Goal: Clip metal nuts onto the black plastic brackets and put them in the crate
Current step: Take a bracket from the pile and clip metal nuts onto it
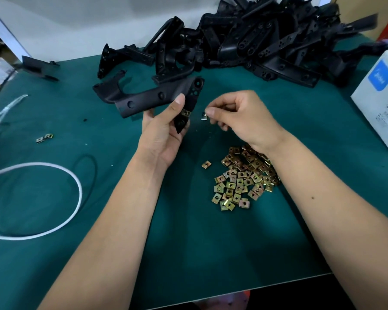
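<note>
Bracket (152, 98) up off the green mat (188, 242), left hand (166, 128) gripping its lower arm, one brass nut (186, 113) clipped on beside the thumb. Just right, the right hand (240, 115) pinches a loose nut (203, 116), nut pile (244, 175) under that wrist.

Even, diffuse overhead light, moderately bright, no hard source visible. Shadows soft: faint ones under both forearms on the green table (54, 121), a darker smudge beneath the loop of white cord (77, 186) near the table's left edge. Black bracket pile (244, 41) at the far edge reads as near-solid black, with only dull highlights along ridges. Mild glints on the brass nut heap (242, 177). Centre is sharp. Wide-angle bowing at the borders: table's near edge curves, forearms stretch. Motion smear in the far left and far right corners; white box (379, 95) print soft, unreadable.
</note>
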{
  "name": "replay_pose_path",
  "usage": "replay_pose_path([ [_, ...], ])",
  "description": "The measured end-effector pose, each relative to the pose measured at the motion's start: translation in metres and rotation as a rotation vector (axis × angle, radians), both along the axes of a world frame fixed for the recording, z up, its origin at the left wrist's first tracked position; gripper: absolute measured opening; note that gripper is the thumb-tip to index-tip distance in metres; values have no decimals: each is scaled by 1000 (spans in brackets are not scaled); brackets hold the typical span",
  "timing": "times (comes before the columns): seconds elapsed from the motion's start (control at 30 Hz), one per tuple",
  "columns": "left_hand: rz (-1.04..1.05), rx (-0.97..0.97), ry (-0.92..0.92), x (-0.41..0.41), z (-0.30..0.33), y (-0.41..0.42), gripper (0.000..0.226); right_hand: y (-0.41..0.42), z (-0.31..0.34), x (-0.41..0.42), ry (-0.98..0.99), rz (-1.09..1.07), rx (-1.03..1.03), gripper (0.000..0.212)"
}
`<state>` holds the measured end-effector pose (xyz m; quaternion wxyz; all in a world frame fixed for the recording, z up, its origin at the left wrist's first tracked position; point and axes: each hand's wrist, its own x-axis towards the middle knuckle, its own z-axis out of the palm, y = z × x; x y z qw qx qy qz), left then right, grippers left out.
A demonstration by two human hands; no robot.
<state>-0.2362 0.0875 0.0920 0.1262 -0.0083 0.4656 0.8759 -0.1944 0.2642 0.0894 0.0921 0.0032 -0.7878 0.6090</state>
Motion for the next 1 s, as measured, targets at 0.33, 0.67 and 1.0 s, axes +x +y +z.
replay_pose_path([
  [0.33, 14, -36, -49, 2, 2, 4, 70, -16, 0, -2, 3, -79, -409, 6],
  [0.67, 28, -114, -60, 2, 3, 4, 66, -19, 0, -3, 16, -117, -416, 6],
  [1.0, -29, -206, -24, 0, 4, -3, 61, -22, -3, -1, -40, -136, -405, 5],
])
